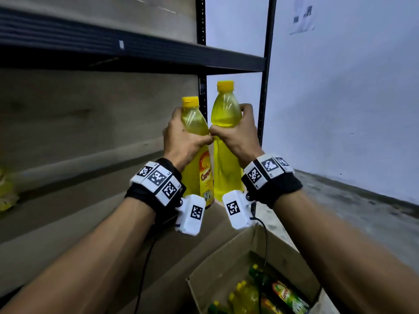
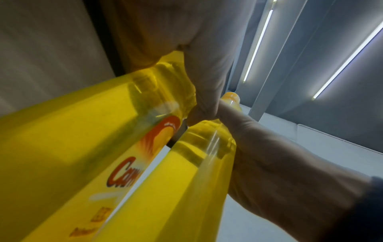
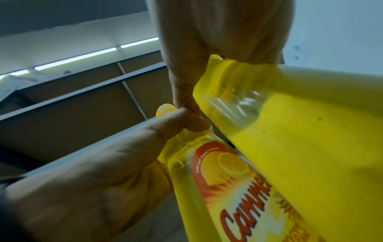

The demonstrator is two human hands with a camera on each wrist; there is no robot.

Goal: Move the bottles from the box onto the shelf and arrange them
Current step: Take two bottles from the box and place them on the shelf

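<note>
Two yellow-capped bottles of yellow liquid stand upright side by side over the right end of the lower shelf board point(image 1: 90, 200). My left hand point(image 1: 181, 134) grips the labelled left bottle point(image 1: 204, 175) round its shoulder. My right hand point(image 1: 240, 134) grips the taller-standing right bottle point(image 1: 225, 107) at its waist. The thumbs of both hands touch between the bottles. The wrist cameras hide the bottle bases, so contact with the shelf is unclear. The left wrist view shows the left bottle point(image 2: 72, 139) beside the right bottle point(image 2: 176, 188). The right wrist view shows the right bottle point(image 3: 300, 139) and the lemon label of the left bottle point(image 3: 228, 180).
An open cardboard box point(image 1: 226, 264) sits low at the right and holds several more bottles point(image 1: 247, 295), yellow and green. A dark upper shelf point(image 1: 136, 53) runs overhead. A black upright post point(image 1: 264, 98) stands just right of the bottles. Yellow items point(image 1: 5, 191) lie at the shelf's far left.
</note>
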